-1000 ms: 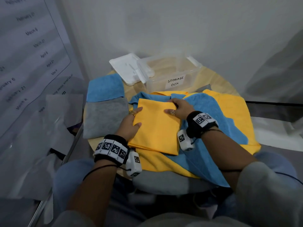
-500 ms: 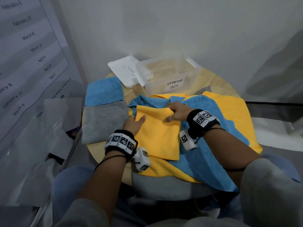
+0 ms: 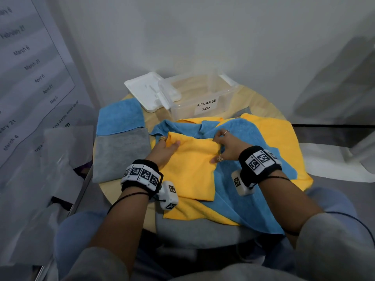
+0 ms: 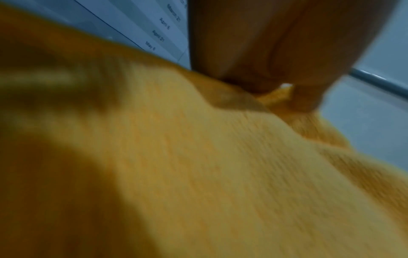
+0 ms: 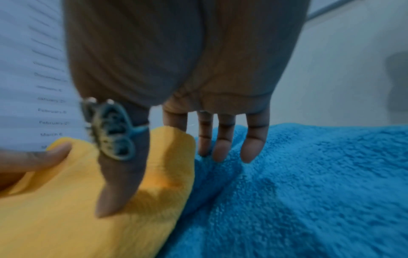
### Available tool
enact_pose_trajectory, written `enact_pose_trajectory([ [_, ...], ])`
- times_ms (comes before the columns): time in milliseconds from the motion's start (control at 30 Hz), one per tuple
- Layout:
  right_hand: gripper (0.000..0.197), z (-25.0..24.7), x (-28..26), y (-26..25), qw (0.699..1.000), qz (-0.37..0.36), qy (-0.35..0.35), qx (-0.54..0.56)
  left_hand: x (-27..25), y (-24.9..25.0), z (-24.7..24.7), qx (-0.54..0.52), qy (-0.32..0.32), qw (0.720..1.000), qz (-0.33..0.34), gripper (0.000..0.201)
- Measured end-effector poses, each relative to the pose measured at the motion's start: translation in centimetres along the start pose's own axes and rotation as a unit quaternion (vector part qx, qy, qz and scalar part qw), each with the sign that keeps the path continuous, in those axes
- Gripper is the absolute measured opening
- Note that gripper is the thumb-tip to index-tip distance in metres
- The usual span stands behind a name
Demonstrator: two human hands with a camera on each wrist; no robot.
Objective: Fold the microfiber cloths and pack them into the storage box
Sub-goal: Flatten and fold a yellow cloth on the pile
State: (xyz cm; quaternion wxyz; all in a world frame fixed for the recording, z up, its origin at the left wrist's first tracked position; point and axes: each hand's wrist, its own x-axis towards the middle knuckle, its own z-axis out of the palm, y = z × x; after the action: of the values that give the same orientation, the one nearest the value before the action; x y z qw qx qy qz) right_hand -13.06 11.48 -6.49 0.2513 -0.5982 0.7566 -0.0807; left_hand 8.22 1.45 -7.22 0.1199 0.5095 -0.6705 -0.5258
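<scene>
A folded yellow cloth lies in the middle of the pile on the round table. My left hand grips its far left corner, thumb on top. The right hand pinches the far right corner between thumb and forefinger, its other fingers straight over the spread blue cloth. In the left wrist view my left hand pinches a ridge of the yellow cloth. The right wrist view shows the ringed thumb of my right hand on the yellow cloth. The clear storage box, labelled, stands open behind.
A white lid lies left of the box. A folded blue cloth and a folded grey cloth sit at the table's left. Another yellow cloth is spread under the blue one. Walls stand close behind and to the left.
Both hands slid from lying flat on the folded yellow cloth up to its far corners and took hold of them. The far edge now puckers slightly.
</scene>
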Motion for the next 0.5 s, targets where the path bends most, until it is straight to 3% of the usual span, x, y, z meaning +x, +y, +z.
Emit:
enact_pose_trajectory([
  [67, 0.072, 0.3, 0.0, 0.3, 0.999, 0.031, -0.021, -0.031, 0.0, 0.5, 0.4, 0.074, 0.034, 0.997, 0.004, 0.058],
  [133, 0.043, -0.1, -0.1, 0.4, 0.999, 0.048, 0.009, -0.003, -0.2, 0.9, 0.6, 0.09, 0.094, 0.991, 0.042, 0.059],
  [167, 0.031, -0.5, -0.6, 0.3, 0.998, 0.045, 0.033, 0.034, -0.3, 1.1, 0.5, 0.078, 0.114, 0.988, 0.063, 0.059],
  [233, 0.037, -1.1, -1.1, 0.7, 0.981, 0.031, 0.071, 0.176, -0.7, 1.7, 0.1, 0.015, 0.126, 0.986, 0.106, 0.054],
  [367, 0.04, -1.7, -2.4, 0.0, 0.871, -0.036, 0.126, 0.474, -2.3, 3.0, -0.9, -0.096, 0.152, 0.967, 0.183, 0.046],
  [500, 0.067, -2.0, -3.6, -1.8, 0.77, -0.085, 0.171, 0.609, -4.0, 3.9, -1.3, -0.122, 0.204, 0.938, 0.251, 0.018],
])
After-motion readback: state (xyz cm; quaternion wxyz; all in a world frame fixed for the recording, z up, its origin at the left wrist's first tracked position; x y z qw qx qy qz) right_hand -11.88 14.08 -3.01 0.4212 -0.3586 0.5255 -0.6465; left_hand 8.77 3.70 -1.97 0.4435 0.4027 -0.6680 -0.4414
